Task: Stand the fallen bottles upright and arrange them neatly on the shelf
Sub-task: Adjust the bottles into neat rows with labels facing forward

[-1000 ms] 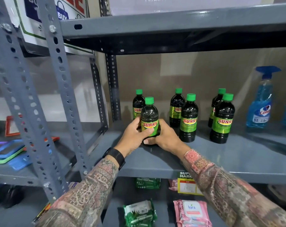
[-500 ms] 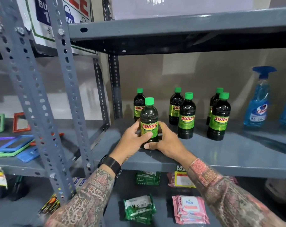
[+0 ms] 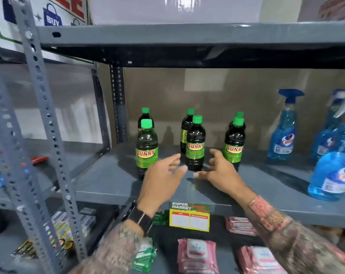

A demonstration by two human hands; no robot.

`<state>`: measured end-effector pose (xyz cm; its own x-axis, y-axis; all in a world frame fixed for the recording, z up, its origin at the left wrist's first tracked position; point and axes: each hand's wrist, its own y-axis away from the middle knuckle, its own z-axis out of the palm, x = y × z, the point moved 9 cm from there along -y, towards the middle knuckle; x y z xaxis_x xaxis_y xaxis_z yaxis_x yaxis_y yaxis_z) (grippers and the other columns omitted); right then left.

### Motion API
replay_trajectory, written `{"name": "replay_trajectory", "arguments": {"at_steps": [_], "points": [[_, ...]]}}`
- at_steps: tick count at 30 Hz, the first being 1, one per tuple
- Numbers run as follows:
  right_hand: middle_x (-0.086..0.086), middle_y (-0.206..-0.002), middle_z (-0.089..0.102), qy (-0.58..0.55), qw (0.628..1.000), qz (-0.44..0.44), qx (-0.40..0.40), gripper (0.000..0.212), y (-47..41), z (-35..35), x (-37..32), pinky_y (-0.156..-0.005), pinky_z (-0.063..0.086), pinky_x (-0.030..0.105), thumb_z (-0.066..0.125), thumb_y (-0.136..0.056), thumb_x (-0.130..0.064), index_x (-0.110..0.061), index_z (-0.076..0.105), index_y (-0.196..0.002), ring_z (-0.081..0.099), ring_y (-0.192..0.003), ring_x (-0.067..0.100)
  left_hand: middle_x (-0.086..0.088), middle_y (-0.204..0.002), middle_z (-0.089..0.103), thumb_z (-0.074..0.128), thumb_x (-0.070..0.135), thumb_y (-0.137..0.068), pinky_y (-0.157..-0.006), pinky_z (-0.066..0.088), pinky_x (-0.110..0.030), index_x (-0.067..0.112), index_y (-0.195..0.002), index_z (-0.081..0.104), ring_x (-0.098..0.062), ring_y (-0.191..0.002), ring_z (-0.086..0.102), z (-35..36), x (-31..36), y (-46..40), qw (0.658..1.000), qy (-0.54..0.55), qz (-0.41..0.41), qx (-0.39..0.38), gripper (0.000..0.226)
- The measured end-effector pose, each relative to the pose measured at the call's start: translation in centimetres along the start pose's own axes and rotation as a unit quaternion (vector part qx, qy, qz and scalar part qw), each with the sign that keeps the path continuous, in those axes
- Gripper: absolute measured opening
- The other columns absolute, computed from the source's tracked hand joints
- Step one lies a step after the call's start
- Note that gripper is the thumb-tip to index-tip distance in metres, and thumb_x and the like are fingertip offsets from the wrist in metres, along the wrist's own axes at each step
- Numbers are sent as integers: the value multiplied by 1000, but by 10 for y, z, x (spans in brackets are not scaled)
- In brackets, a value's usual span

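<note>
Reaching for middle bottle [image 3: 195, 147], left hand [image 3: 161, 181] and right hand [image 3: 221, 173] both open, empty. Looked full, heavy, rigid, slick; I'd grip at label.

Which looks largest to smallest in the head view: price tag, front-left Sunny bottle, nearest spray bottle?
1. Nearest spray bottle, though closeness to the camera enlarges it and the frame edge crops it.
2. Front-left Sunny bottle.
3. Price tag.

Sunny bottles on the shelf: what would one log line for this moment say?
Sunny bottles: six upright, none fallen | left hand: open, empty | right hand: open, empty | shelf: paired rows
</note>
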<state>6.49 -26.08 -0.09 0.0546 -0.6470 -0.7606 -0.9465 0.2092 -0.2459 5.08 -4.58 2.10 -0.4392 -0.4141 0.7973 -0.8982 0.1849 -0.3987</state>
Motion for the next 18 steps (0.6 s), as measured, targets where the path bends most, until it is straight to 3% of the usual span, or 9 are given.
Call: {"name": "replay_trajectory", "arguments": {"at_steps": [3, 6, 8, 10, 12, 14, 17, 18], "points": [[0, -136, 55, -28, 999, 9, -14, 117, -19, 2, 0, -100, 44, 30, 98, -69, -28, -10, 26, -160, 57, -128, 21, 7, -145, 62, 73, 37, -91, -113, 48, -41, 26, -157, 46, -14, -129, 60, 31, 16, -41, 999, 25, -1, -27, 72], [-3, -134, 68, -92, 996, 12, -19, 111, -42, 8, 6, -97, 55, 32, 102, -55, -28, -19, 42, -148, 68, -113, 13, 7, -133, 70, 81, 27, -85, -100, 54, -35, 32, -141, 55, -17, -125, 65, 53, 17, -73, 995, 85, -19, -41, 62], [-3, -125, 75, -119, 993, -6, -24, 106, -60, 16, 19, -95, 60, 37, 103, -46, -33, -22, 53, -139, 74, -107, 12, -4, -126, 75, 82, 12, -86, -99, 57, -37, 22, -136, 60, -25, -121, 70, 64, 13, -87, 986, 150, -37, -57, 55], [-3, -122, 76, -132, 991, -17, -24, 99, -63, 19, 19, -100, 59, 42, 102, -48, -29, -22, 58, -136, 74, -109, 14, -11, -124, 76, 80, 2, -86, -98, 57, -35, 14, -132, 63, -28, -118, 71, 70, 11, -92, 983, 171, -34, -61, 50], [-2, -125, 74, -132, 991, -20, -12, 88, -56, 16, 12, -106, 55, 42, 99, -61, -16, -18, 57, -138, 71, -114, 16, -7, -120, 77, 79, -1, -87, -98, 56, -37, 22, -124, 65, -22, -111, 73, 69, 9, -92, 983, 176, -30, -44, 46], [-2, -124, 72, -124, 992, -18, -7, 81, -45, 12, 6, -104, 54, 35, 96, -69, -10, -16, 55, -138, 68, -113, 15, 2, -114, 76, 78, -2, -87, -99, 55, -37, 34, -117, 63, -16, -106, 72, 68, 8, -89, 981, 187, -25, -38, 49], [-5, -118, 69, -100, 994, -33, -16, 76, -38, 9, 3, -83, 48, 11, 93, -75, -11, -15, 52, -139, 65, -107, 12, 5, -114, 76, 78, -2, -87, -105, 56, -44, 38, -116, 63, -18, -112, 73, 66, 6, -83, 980, 196, -8, -44, 52], [-6, -118, 69, -94, 995, -37, -18, 76, -34, 8, 1, -82, 48, 9, 93, -75, -12, -16, 52, -138, 65, -106, 11, 4, -116, 77, 78, -1, -87, -106, 56, -46, 39, -116, 64, -19, -114, 73, 65, 7, -80, 978, 202, 0, -48, 52]]}}
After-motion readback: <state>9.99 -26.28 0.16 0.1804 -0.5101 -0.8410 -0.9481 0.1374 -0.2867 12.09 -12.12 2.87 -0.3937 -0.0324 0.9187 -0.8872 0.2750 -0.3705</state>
